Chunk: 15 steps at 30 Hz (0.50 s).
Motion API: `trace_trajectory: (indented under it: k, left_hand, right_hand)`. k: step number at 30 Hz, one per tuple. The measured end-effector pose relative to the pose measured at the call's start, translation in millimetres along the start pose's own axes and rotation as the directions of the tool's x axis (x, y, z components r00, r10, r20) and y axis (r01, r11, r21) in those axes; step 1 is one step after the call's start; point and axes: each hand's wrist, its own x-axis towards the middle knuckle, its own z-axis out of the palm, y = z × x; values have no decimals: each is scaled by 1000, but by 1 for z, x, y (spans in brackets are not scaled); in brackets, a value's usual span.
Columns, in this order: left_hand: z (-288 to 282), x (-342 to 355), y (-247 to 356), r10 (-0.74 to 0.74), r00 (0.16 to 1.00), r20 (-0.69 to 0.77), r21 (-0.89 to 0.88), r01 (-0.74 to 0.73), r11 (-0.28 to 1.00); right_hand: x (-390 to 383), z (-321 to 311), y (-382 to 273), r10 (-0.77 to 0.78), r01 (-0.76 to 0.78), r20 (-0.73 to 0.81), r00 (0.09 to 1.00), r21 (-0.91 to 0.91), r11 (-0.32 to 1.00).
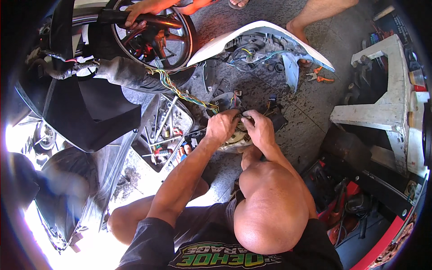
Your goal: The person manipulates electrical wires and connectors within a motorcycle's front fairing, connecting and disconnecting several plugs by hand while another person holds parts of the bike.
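My left hand (221, 126) and my right hand (261, 130) meet in the middle of the view, fingertips pinched close together. The small piece between them is too hidden to name. A bundle of multi-coloured wires (180, 93) runs from the motorcycle at the upper left down to my left hand. Below my hands, partly covered by them, sits a pale, rounded part (236, 140). A dark, flat piece (277, 120) with a few wires lies just right of my right hand.
An open tool tray (191, 120) with wrenches and a screwdriver lies left of my hands. Beyond are a white fairing (252, 27), orange-handled pliers (322, 78) and a wheel (155, 33). Another person's hand (135, 18) grips a dark tube. A white wooden stand (360, 114) is right.
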Motion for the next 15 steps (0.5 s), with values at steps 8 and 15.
trace_trajectory:
  k: [8,15]
  left_hand:
    - [-10,2,10,-30,998,63,-29,32,999]
    - [-9,1,7,-37,997,65,-25,38,999]
  right_hand:
    - [-3,4,11,50,-44,-37,998,140,989]
    - [-4,3,-1,104,-88,-67,992,211,973]
